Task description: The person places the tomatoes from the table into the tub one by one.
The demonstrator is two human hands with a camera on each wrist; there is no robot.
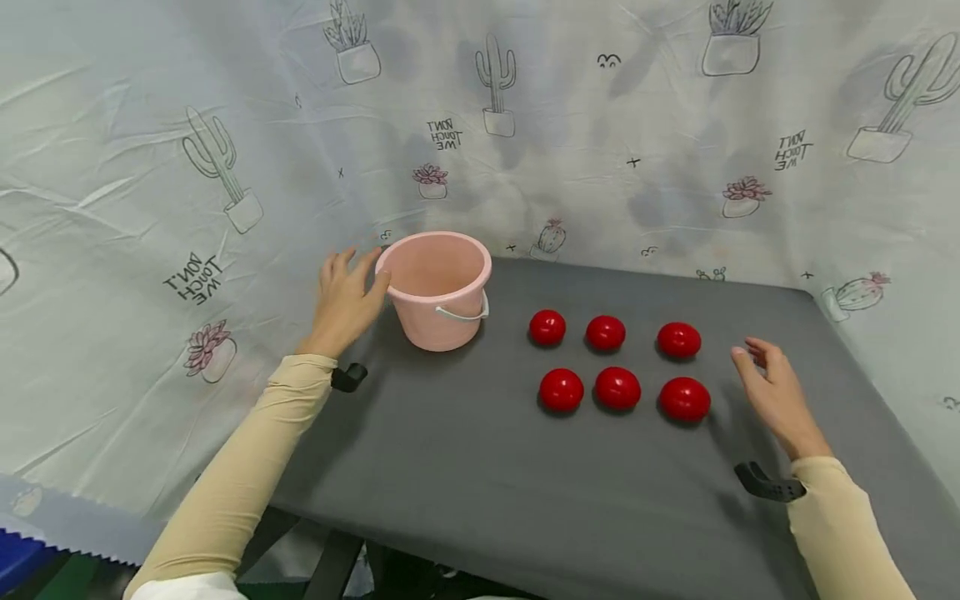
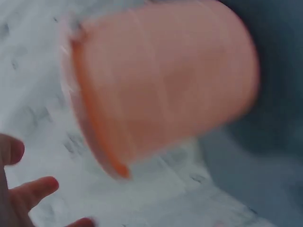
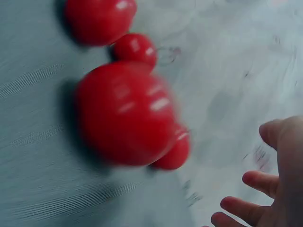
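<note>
A pink bucket (image 1: 438,321) with a white handle stands upright at the back left of the table. My left hand (image 1: 347,304) is just left of its rim, fingers spread and holding nothing. In the left wrist view the bucket (image 2: 165,80) is blurred, and a gap shows between it and the fingertips (image 2: 45,185). Several glossy red tomatoes (image 1: 617,388) lie in two rows right of the bucket. To the right of the rows hovers my right hand (image 1: 776,400), empty, its fingers loosely bent. The nearest tomato (image 3: 125,116) looms large in the right wrist view, apart from the fingers.
A grey cloth covers the table (image 1: 480,450). Behind and on the left hangs a pale curtain (image 1: 570,125) printed with cacti, close against the table's back edge. Black wrist mounts (image 1: 768,483) stick out from both forearms. The table's front edge runs along the bottom.
</note>
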